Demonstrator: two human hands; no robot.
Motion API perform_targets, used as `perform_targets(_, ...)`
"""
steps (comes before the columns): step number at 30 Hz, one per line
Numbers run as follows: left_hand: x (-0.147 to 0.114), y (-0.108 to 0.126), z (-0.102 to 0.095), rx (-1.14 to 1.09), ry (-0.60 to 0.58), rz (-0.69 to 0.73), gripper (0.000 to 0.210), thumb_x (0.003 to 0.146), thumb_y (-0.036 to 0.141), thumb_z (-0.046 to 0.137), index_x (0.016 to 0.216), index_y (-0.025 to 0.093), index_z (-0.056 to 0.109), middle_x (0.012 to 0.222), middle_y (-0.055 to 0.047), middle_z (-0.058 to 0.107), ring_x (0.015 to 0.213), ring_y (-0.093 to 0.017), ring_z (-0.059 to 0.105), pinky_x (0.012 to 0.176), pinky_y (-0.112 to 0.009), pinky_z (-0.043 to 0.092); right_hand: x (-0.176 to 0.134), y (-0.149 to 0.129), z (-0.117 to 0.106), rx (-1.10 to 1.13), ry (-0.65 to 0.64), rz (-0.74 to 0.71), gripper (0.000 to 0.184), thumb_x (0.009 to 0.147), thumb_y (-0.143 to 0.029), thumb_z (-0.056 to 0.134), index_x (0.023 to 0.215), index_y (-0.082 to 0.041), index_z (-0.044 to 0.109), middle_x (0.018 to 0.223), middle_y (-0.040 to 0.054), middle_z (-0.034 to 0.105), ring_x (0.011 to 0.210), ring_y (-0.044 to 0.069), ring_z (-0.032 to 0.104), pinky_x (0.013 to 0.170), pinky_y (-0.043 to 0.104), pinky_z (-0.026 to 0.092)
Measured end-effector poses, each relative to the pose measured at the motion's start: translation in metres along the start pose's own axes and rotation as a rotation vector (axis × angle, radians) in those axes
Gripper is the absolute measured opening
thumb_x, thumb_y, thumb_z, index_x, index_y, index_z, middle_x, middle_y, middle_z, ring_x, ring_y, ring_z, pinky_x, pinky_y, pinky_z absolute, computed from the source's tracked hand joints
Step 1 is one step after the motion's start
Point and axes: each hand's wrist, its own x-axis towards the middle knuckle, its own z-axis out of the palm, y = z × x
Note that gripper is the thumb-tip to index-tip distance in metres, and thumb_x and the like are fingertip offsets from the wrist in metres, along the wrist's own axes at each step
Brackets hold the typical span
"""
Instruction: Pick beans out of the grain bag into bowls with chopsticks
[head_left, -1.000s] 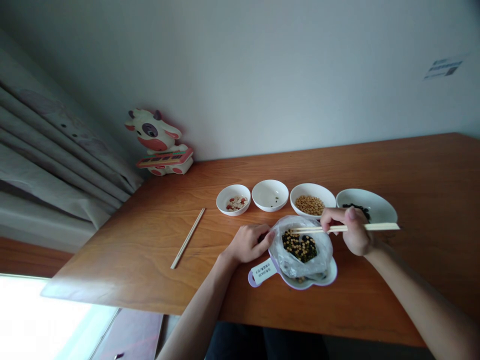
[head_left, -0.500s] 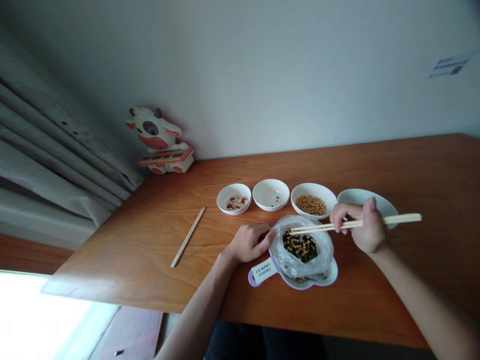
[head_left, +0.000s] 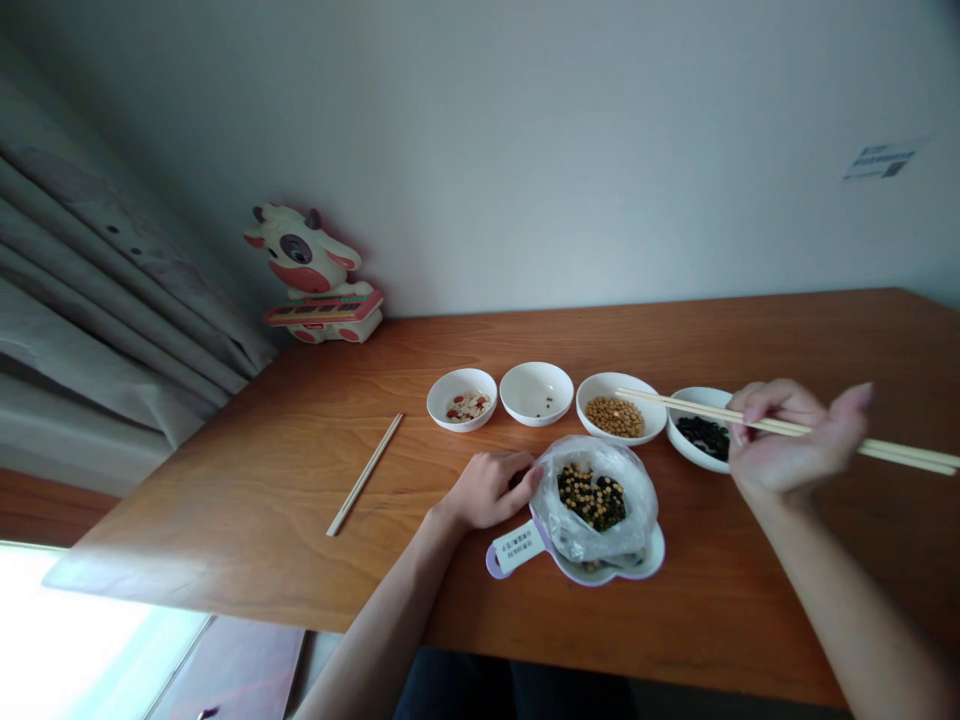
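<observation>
My right hand (head_left: 795,435) is closed around a pair of wooden chopsticks (head_left: 675,403), whose tips are over the white bowl of soybeans (head_left: 615,417). Whether the tips hold a bean is too small to tell. My left hand (head_left: 495,490) rests on the table with its fingers curled, pinching the left edge of a clear plastic bag (head_left: 637,490). Mixed yellow beans and dark and green bits (head_left: 592,495) fill the bag. It sits in a lilac-rimmed dish (head_left: 660,550) with a labelled handle. My right hand partly hides a bowl of black pieces (head_left: 703,438).
Left of the soybeans stand a bowl with a few small green bits (head_left: 537,393) and a bowl of pale and red pieces (head_left: 460,400). A second pair of chopsticks (head_left: 365,475) lies on the table's left. A toy cow with a keyboard (head_left: 319,275) stands against the wall.
My right hand has moved right and away from me, taking the chopstick tips from the bag to the soybean bowl. The black pieces now show. My left hand stays at the bag.
</observation>
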Motion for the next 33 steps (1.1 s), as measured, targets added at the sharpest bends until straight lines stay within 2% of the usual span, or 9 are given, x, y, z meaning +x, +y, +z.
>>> perform_targets(4, 0.000, -0.001, 0.000, 0.014, 0.005, -0.001, 0.041, 0.112, 0.044, 0.037, 0.082, 0.019, 0.050, 0.077, -0.002, 0.061, 0.069, -0.014, 0.056, 0.068, -0.026, 0.039, -0.003, -0.003, 0.004, -0.012, -0.006, 0.026, 0.074, 0.104, -0.063, 0.015, 0.057, -0.027, 0.059, 0.047, 0.0084, 0.036, 0.047, 0.022, 0.036, 0.053, 0.041, 0.016)
perform_targets(7, -0.001, -0.001, 0.001, 0.021, 0.003, -0.003, 0.041, 0.112, 0.044, 0.038, 0.082, 0.019, 0.051, 0.077, -0.002, 0.062, 0.068, -0.014, 0.056, 0.067, -0.026, 0.039, -0.004, -0.007, 0.007, 0.028, -0.064, 0.072, 0.073, 0.104, -0.065, 0.018, 0.056, -0.027, 0.056, 0.045, 0.0074, 0.033, 0.047, 0.021, 0.033, 0.055, 0.042, 0.016)
perform_targets(10, -0.001, -0.002, 0.000, 0.017, 0.001, -0.002, 0.041, 0.111, 0.044, 0.038, 0.082, 0.019, 0.052, 0.077, -0.002, 0.062, 0.067, -0.014, 0.056, 0.066, -0.026, 0.039, -0.006, -0.012, 0.009, 0.082, -0.209, 0.179, 0.075, 0.104, -0.067, 0.015, 0.054, -0.026, 0.055, 0.043, 0.0069, 0.032, 0.048, 0.021, 0.034, 0.057, 0.042, 0.019)
perform_targets(12, -0.001, -0.002, 0.000, 0.014, -0.002, 0.000, 0.041, 0.112, 0.044, 0.038, 0.082, 0.018, 0.052, 0.077, -0.003, 0.063, 0.067, -0.014, 0.056, 0.066, -0.026, 0.039, -0.009, -0.014, 0.010, 0.087, -0.343, 0.240, 0.078, 0.104, -0.066, 0.013, 0.054, -0.026, 0.057, 0.044, 0.0072, 0.036, 0.050, 0.021, 0.037, 0.057, 0.042, 0.023)
perform_targets(15, -0.001, -0.001, 0.000, 0.018, 0.000, -0.002, 0.042, 0.112, 0.044, 0.038, 0.082, 0.018, 0.053, 0.077, -0.002, 0.063, 0.067, -0.014, 0.056, 0.066, -0.026, 0.039, -0.016, -0.013, 0.014, 0.024, -0.515, 0.269, 0.079, 0.103, -0.069, 0.014, 0.055, -0.025, 0.059, 0.049, 0.0070, 0.043, 0.052, 0.021, 0.041, 0.058, 0.041, 0.027)
perform_targets(17, -0.001, -0.001, 0.000, 0.018, 0.002, -0.001, 0.042, 0.112, 0.044, 0.038, 0.082, 0.018, 0.053, 0.077, -0.002, 0.063, 0.067, -0.014, 0.056, 0.065, -0.026, 0.038, -0.021, -0.011, 0.017, -0.020, -0.569, 0.282, 0.079, 0.103, -0.072, 0.018, 0.056, -0.024, 0.060, 0.052, 0.0066, 0.045, 0.054, 0.020, 0.042, 0.057, 0.040, 0.028)
perform_targets(24, 0.000, 0.001, -0.001, 0.015, 0.012, 0.008, 0.043, 0.112, 0.045, 0.037, 0.083, 0.018, 0.054, 0.076, -0.002, 0.063, 0.065, -0.013, 0.053, 0.063, -0.026, 0.036, -0.032, 0.003, 0.021, -0.198, -0.608, 0.385, 0.072, 0.104, -0.070, 0.024, 0.063, -0.024, 0.062, 0.058, 0.0051, 0.052, 0.054, 0.019, 0.044, 0.054, 0.038, 0.030)
perform_targets(33, -0.001, -0.001, 0.001, 0.037, 0.016, -0.005, 0.043, 0.112, 0.045, 0.038, 0.082, 0.018, 0.053, 0.076, -0.003, 0.063, 0.065, -0.014, 0.055, 0.064, -0.027, 0.038, -0.039, 0.019, 0.014, -0.328, -0.676, 0.263, 0.074, 0.104, -0.071, 0.018, 0.065, -0.024, 0.061, 0.063, 0.0042, 0.056, 0.055, 0.018, 0.046, 0.054, 0.036, 0.036)
